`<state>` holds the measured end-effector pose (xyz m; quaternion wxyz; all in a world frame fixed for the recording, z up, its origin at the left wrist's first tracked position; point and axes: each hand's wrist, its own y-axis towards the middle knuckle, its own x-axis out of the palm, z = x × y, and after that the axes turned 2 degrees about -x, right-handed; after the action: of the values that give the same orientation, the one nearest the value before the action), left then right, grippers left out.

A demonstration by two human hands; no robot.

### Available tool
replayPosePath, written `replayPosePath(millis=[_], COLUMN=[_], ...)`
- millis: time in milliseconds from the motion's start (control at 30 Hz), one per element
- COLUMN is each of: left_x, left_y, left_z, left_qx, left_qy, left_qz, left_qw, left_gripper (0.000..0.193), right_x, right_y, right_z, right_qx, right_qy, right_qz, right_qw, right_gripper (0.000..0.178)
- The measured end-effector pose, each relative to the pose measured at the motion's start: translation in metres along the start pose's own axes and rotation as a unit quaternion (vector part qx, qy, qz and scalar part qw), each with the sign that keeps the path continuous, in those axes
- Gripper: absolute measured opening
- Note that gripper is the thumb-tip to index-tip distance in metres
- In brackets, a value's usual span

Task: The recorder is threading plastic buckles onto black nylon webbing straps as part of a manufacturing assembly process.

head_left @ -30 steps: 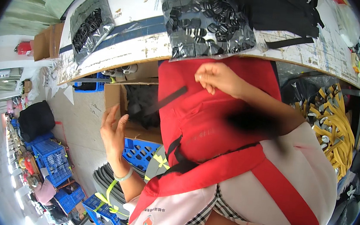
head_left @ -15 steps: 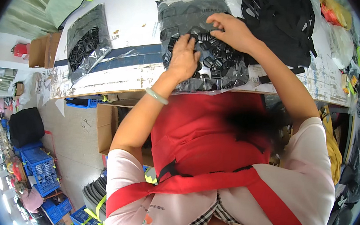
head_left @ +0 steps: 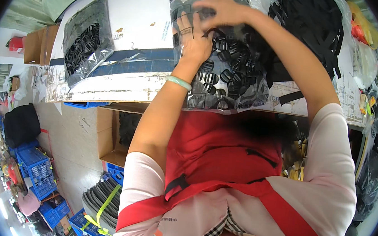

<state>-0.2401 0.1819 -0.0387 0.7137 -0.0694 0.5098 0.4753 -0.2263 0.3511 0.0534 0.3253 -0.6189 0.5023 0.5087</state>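
Observation:
A clear plastic bag (head_left: 256,95) with several black plastic buckles (head_left: 233,56) in it lies flat before me at the table's front edge. My left hand (head_left: 195,41) is at the bag's left side, fingers stretched and apart. Printing on the film shows across its back, so the hand appears to be under the plastic. Over the bag's far part, my right hand (head_left: 222,11) reaches across just beyond the left fingertips. Motion smears its fingers, and I cannot tell whether they grip the film.
A second bag of black buckles (head_left: 84,44) lies on the table (head_left: 139,24) to the left. Black straps (head_left: 304,33) are heaped at the right, beside a yellow and red plastic bag (head_left: 361,27). Below the table edge stands a cardboard box (head_left: 105,132). Blue crates (head_left: 38,171) are on the floor at left.
Both hands have moved farther from me. The left has gone from lying over the buckles to beneath the film; the right has swung left over the bag's far part.

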Motion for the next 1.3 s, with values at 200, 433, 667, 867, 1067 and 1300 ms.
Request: replayPosePath(millis=[200, 433, 667, 867, 1067, 1300], left_x=[-0.002, -0.014, -0.041, -0.056, -0.065, -0.065], left_y=[-0.005, -0.011, -0.034, -0.047, -0.063, -0.063], left_z=[0.015, 0.017, 0.016, 0.041, 0.047, 0.032], left_qx=[0.003, 0.011, 0.094, 0.073, 0.093, 0.091], left_qy=[-0.008, -0.04, -0.05, -0.069, -0.004, -0.064], left_qz=[-0.032, -0.052, 0.032, -0.045, -0.097, -0.093], left_qw=[0.999, 0.998, 0.994, 0.994, 0.991, 0.989], left_gripper=[0.077, 0.081, 0.082, 0.082, 0.056, 0.031], right_x=[0.012, 0.024, -0.045, -0.059, -0.043, -0.057], right_y=[0.032, 0.026, -0.003, -0.018, -0.01, -0.026], right_z=[0.075, 0.078, 0.004, -0.008, -0.012, -0.061], right_qx=[0.235, 0.175, 0.065, 0.071, 0.13, 0.157], right_qy=[0.021, 0.062, 0.107, 0.088, 0.11, 0.085], right_qz=[0.105, 0.153, 0.282, 0.363, 0.322, 0.283], right_qw=[0.966, 0.971, 0.951, 0.925, 0.932, 0.942], right_gripper=[0.04, 0.019, 0.015, 0.017, 0.017, 0.016])
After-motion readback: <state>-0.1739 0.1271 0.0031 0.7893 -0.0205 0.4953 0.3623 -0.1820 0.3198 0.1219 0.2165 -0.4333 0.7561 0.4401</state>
